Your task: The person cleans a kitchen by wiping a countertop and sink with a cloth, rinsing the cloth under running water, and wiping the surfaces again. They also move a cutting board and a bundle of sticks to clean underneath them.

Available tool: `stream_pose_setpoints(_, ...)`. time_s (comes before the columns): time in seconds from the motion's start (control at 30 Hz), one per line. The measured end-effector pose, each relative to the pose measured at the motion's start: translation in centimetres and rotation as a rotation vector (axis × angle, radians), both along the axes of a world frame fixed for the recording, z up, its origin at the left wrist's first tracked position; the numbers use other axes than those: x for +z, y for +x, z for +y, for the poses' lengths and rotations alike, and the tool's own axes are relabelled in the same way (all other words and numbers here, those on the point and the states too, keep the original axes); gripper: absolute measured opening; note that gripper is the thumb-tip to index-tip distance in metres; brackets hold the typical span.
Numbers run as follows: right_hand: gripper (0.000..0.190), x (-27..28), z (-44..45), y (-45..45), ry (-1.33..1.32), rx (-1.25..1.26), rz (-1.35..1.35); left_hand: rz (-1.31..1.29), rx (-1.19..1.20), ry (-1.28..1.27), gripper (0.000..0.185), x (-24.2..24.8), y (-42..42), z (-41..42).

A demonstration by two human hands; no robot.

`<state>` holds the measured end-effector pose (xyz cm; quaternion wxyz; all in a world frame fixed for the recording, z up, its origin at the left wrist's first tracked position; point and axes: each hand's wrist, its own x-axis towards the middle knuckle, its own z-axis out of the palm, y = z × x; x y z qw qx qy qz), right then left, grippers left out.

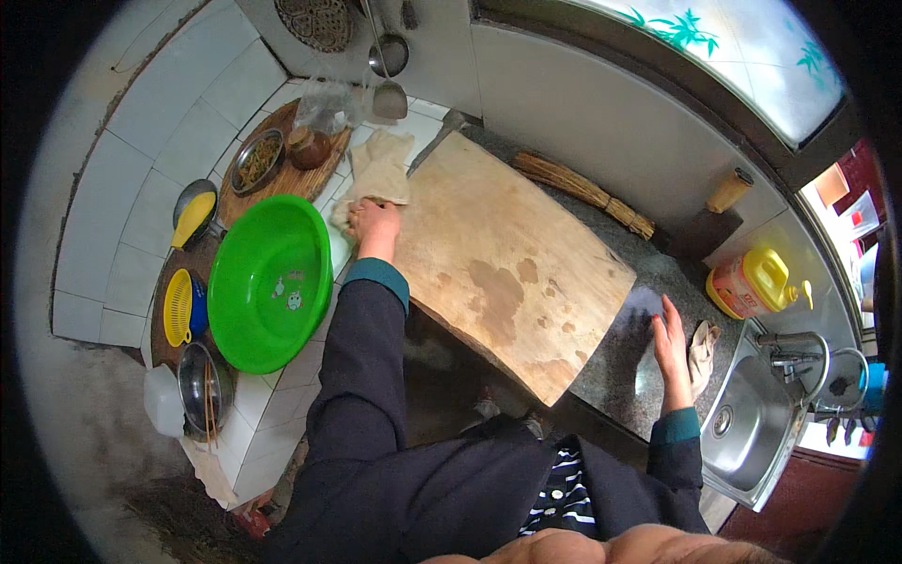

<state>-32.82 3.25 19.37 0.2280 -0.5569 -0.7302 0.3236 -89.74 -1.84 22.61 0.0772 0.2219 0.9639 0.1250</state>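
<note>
My left hand (375, 224) is closed over one end of a pale cloth (380, 166), which lies bunched on the white tiles against the board's far left edge. The large wooden cutting board (486, 233) bears several damp patches near its right end. Over the dark stone counter (620, 366), just right of the board, my right hand (671, 352) is held out with nothing in it. Beside that hand lies a crumpled, pale cloth (702, 352). A green plastic basin (254, 296) stands left of my left forearm.
A sink (750, 416) and a yellow plastic jug (750, 282) are at right. Behind the board lie a straw bundle (585, 194) and, farther right, a cleaver (705, 229). Wooden lids at left carry a bowl of food (258, 162), a brown jar (309, 148) and a yellow strainer (178, 303).
</note>
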Motion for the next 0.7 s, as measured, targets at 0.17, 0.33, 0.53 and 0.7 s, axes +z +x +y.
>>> stream_pose_setpoints(0.17,0.053,-0.6,3.0,-6.3,-0.039,0.033,0.0,0.093,-0.154,0.244,0.054,-1.7,0.6,-4.0)
stream_pose_setpoints(0.33,0.043,-2.0,7.3,-6.9,-0.114,-0.032,0.054,-0.388,-0.233,0.989,0.062,-6.7,11.5,-15.5)
stream_pose_setpoints(0.53,0.044,-3.1,9.6,-9.1,-0.103,0.022,-0.055,-1.806,0.489,0.859,0.034,-7.4,21.2,-21.5)
stream_pose_setpoints(0.7,0.04,-3.1,6.8,-7.7,0.083,0.063,-0.308,-1.996,0.367,0.8,0.042,-8.5,25.1,-20.7)
